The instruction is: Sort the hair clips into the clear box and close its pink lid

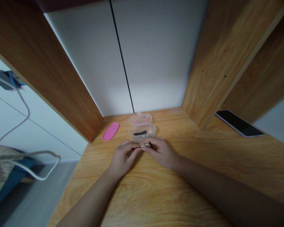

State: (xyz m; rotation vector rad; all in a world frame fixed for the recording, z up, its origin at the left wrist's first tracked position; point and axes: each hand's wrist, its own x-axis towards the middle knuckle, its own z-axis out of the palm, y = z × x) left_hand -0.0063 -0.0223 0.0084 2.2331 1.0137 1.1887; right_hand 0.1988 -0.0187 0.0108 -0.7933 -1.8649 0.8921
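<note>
Between the fingertips of both hands is a small shiny gold-coloured metal piece (145, 145), too small to tell its kind. My left hand (124, 157) pinches it from the left, and my right hand (162, 152) pinches it from the right. Just beyond the fingers stands a clear plastic case (151, 128) with its hinged lid (132, 119) tipped back. Inside the case lies a dark, slim, curved object (140, 133). Some pink shows through the lid. Left of the case, a pink oval tray or lid (110, 131) rests flat on the wood.
A wooden desktop (142, 195) spreads beneath my arms. Wooden uprights stand left (61, 69) and right (203, 91), with a pale panel (156, 63) behind. A dark-screened phone (239, 123) lies at the right. A white cable (27, 110) hangs beyond the desk's left edge.
</note>
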